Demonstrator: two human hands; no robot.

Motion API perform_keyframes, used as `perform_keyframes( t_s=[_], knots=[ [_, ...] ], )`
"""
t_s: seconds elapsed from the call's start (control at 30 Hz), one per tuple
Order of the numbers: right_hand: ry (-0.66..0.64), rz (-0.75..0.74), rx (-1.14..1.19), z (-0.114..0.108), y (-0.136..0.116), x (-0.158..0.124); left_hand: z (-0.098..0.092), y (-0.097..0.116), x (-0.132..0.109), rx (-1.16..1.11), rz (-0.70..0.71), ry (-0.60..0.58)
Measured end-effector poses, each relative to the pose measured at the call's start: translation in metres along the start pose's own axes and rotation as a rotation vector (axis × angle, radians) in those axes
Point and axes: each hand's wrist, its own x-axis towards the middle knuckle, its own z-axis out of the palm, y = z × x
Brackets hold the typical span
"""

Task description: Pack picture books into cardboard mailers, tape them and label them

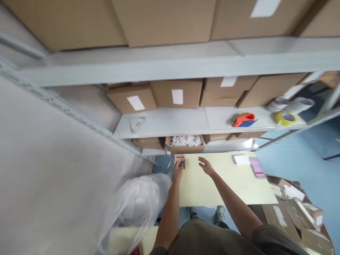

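Observation:
My left hand (178, 171) is at the far left corner of the pale yellow table (202, 191). Its fingers are closed over the lower part of a small orange printed box (180, 158), which has dark and coloured print on its face. Whether the box rests on the table or is slightly lifted, I cannot tell. To the right, my right hand (206, 166) is held above the table with its fingers apart and nothing in them.
Ahead stands a grey shelf rack (164, 122) with cardboard boxes (175, 92). An orange tape dispenser (244, 119), yellow tape (285, 118) and clear glasses (137, 124) lie on it. White booklet (241, 159) and pink item (257, 168) are at right; plastic bag (143, 198) left; cardboard scraps (294, 212) right.

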Motion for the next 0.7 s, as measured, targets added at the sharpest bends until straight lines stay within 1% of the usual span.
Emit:
perform_keyframes(
  t_s=[0.03,0.07,0.13,0.17,0.23,0.3,0.4,0.47,0.57,0.63,0.7],
  knots=[
    [0.034,-0.027,-0.037,-0.021,-0.005,-0.008,0.011,0.009,0.002,-0.005,-0.005,0.028],
    [0.077,-0.044,-0.077,-0.042,-0.009,-0.017,0.025,0.019,0.004,-0.009,-0.004,0.03],
    [0.176,-0.062,-0.151,-0.082,-0.016,-0.035,0.058,0.042,0.005,-0.02,0.004,0.051],
    [0.226,-0.065,-0.18,-0.101,-0.018,-0.044,0.077,0.055,0.004,-0.036,0.028,0.039],
    [0.311,-0.07,-0.214,-0.137,-0.022,-0.058,0.118,0.081,0.0,-0.061,0.077,-0.014],
    [0.366,-0.084,-0.224,-0.171,-0.026,-0.067,0.157,0.108,-0.006,-0.063,0.122,-0.106],
    [0.411,-0.136,-0.233,-0.218,-0.03,-0.069,0.206,0.147,-0.013,-0.041,0.174,-0.224],
    [0.425,-0.172,-0.243,-0.246,-0.033,-0.062,0.23,0.169,-0.014,-0.026,0.204,-0.271],
    [0.407,-0.23,-0.282,-0.284,-0.043,-0.037,0.256,0.193,-0.012,0.006,0.26,-0.283],
    [0.396,-0.304,-0.344,-0.307,-0.058,-0.011,0.269,0.202,-0.009,0.027,0.29,-0.255],
    [0.412,-0.413,-0.429,-0.329,-0.082,0.02,0.277,0.205,-0.006,0.039,0.296,-0.206]
  ],
)
